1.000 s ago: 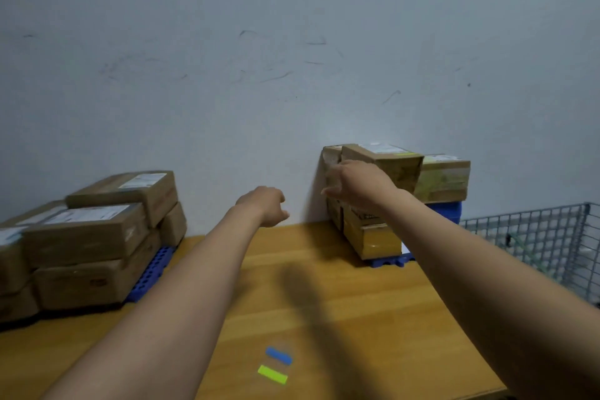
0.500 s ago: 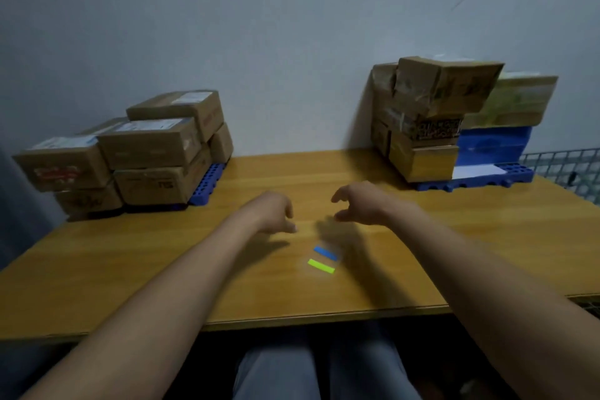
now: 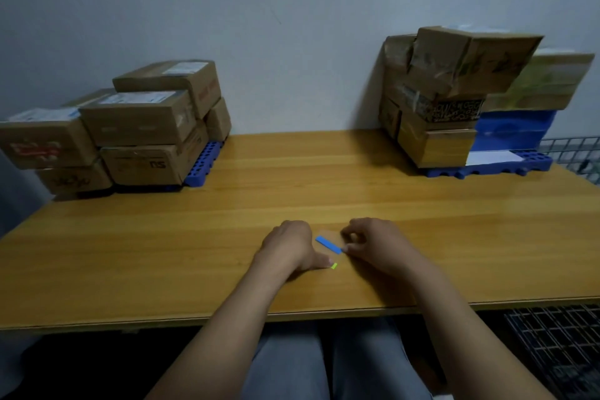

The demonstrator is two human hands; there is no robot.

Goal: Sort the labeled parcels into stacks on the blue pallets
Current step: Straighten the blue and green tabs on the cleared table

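Note:
Several brown labeled parcels (image 3: 139,117) are stacked on a blue pallet (image 3: 203,166) at the table's back left. A taller, uneven pile of parcels (image 3: 454,68) stands on a second blue pallet (image 3: 487,169) at the back right, its top box tilted and overhanging. My left hand (image 3: 289,247) rests on the table near the front, fingers loosely curled, thumb over a green strip (image 3: 334,266). My right hand (image 3: 373,243) rests beside it, fingers loosely curled, thumb tip touching the end of a blue strip (image 3: 328,243). Neither hand holds a parcel.
The wooden table (image 3: 162,253) runs along a grey wall. A wire basket (image 3: 571,153) stands past the table's right edge, and a dark wire grid (image 3: 558,344) lies lower at the right. My legs show under the front edge.
Both hands drew back from the right stack and came down onto the table by the two coloured strips. The view tipped downward.

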